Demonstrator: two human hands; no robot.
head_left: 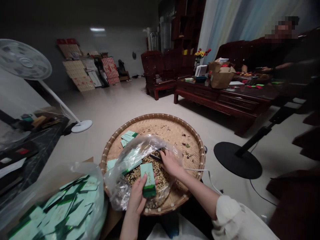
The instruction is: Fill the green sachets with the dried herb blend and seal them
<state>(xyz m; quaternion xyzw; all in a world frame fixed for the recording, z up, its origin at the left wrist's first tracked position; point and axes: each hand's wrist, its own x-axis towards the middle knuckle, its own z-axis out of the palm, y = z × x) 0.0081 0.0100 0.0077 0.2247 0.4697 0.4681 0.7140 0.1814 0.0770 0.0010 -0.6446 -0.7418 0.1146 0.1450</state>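
Note:
A round woven basket tray (193, 135) lies in front of me, with loose dried leaves (160, 176) piled in an open clear plastic bag (135, 150) on it. My left hand (137, 196) holds a small green packet (148, 179) upright over the leaves. My right hand (170, 162) reaches into the bag's mouth, fingers closed on a dark object I cannot name. A few more green packets (128, 136) lie on the tray's far left side.
A large clear bag full of green packets (62, 210) sits at my lower left. A standing fan (25, 63) is at the left, a black round stand base (237, 160) at the right. Another person (272, 50) sits behind a dark wooden table (225, 96).

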